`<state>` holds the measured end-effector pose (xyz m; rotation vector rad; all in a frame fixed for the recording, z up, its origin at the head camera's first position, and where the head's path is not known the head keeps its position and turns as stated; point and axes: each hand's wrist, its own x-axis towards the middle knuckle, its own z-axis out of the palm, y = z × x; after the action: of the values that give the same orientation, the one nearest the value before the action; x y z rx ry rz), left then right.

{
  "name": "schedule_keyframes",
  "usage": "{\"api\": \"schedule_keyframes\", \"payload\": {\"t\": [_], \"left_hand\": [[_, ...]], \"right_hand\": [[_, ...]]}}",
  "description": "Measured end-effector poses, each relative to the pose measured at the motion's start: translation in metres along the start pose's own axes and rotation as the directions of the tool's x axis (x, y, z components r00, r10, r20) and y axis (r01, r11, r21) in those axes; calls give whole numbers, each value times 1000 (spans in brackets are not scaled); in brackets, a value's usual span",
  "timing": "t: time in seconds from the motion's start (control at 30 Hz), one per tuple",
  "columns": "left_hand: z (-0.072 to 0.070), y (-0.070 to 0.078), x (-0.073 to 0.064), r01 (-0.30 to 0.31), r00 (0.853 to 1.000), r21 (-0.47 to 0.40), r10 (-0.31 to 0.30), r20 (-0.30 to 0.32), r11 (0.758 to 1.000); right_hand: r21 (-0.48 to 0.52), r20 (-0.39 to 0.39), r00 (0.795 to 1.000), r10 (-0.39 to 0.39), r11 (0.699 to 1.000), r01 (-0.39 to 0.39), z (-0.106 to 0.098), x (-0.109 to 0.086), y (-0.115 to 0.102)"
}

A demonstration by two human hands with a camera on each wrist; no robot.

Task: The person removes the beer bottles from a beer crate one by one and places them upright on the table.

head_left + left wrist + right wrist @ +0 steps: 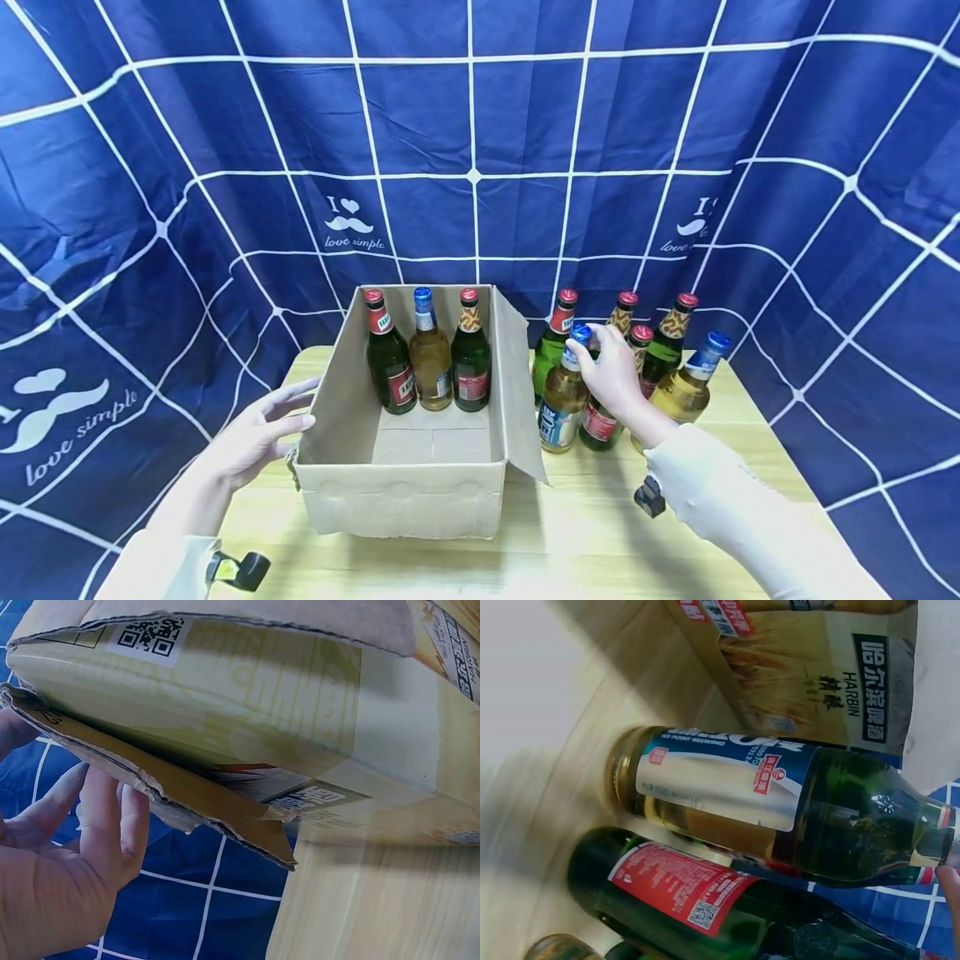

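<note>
My right hand (611, 371) grips the neck of a pale beer bottle (562, 400) with a blue cap, just right of the box. In the right wrist view this bottle (727, 795) shows its blue and white label; whether its base touches the table I cannot tell. An open cardboard box (401, 500) holds three upright bottles along its far side: a green bottle (390, 358), a pale blue-capped bottle (430, 358) and another green bottle (471, 358). My left hand (262, 433) rests its loosely extended fingers against the box's left side flap (172, 787).
Several more bottles stand close together behind and right of the gripped one, including a red-capped green bottle (555, 342) and a blue-capped pale bottle (686, 383). The box's right flap (521, 392) hangs outward toward them. A blue gridded curtain (480, 125) surrounds the wooden table (585, 533).
</note>
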<state>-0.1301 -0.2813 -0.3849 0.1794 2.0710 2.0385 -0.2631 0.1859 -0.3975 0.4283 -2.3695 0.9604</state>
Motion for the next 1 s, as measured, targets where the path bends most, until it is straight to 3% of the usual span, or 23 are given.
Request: {"api": "schedule_keyframes", "payload": {"t": [0.27, 0.5, 0.73, 1.0], "left_hand": [[-1, 0, 1, -23, 1000, -19, 23, 12, 1000], [0, -1, 1, -28, 999, -34, 28, 22, 999], [-1, -1, 1, -21, 1000, -28, 22, 13, 999], [2, 1, -1, 13, 1000, 5, -13, -25, 1000]], "right_hand": [[41, 41, 997, 71, 997, -73, -5, 0, -4], [69, 126, 977, 172, 981, -181, -17, 4, -17], [210, 90, 992, 94, 971, -111, -12, 28, -58], [246, 179, 981, 74, 962, -117, 24, 54, -84]]}}
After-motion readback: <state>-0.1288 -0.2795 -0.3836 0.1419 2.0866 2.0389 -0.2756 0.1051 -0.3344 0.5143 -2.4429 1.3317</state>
